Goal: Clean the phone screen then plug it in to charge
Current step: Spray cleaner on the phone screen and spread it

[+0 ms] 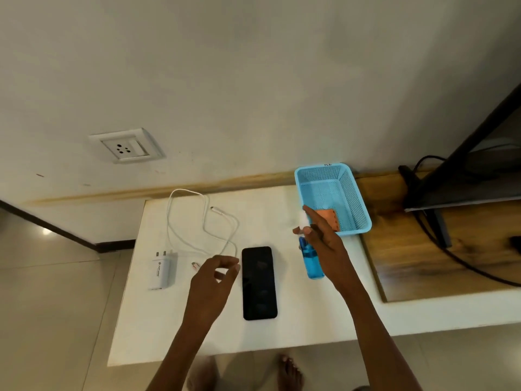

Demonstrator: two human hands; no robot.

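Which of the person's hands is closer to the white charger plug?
Left. The left hand hovers just right of the white charger plug, between it and the phone. The right hand is farther right, beyond the phone, at the blue spray bottle.

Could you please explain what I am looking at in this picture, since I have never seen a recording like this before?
There is no machine here: a person wears a camera on the head, so the one picture looks down at their own two hands. On the white table lies a dark phone, face up. To its left are a white charger plug and a loose white cable. A blue basket at the back holds an orange cloth. The right hand reaches over a blue spray bottle; whether it grips it is unclear. The left hand hovers beside the phone, holding nothing. A wall socket sits above.
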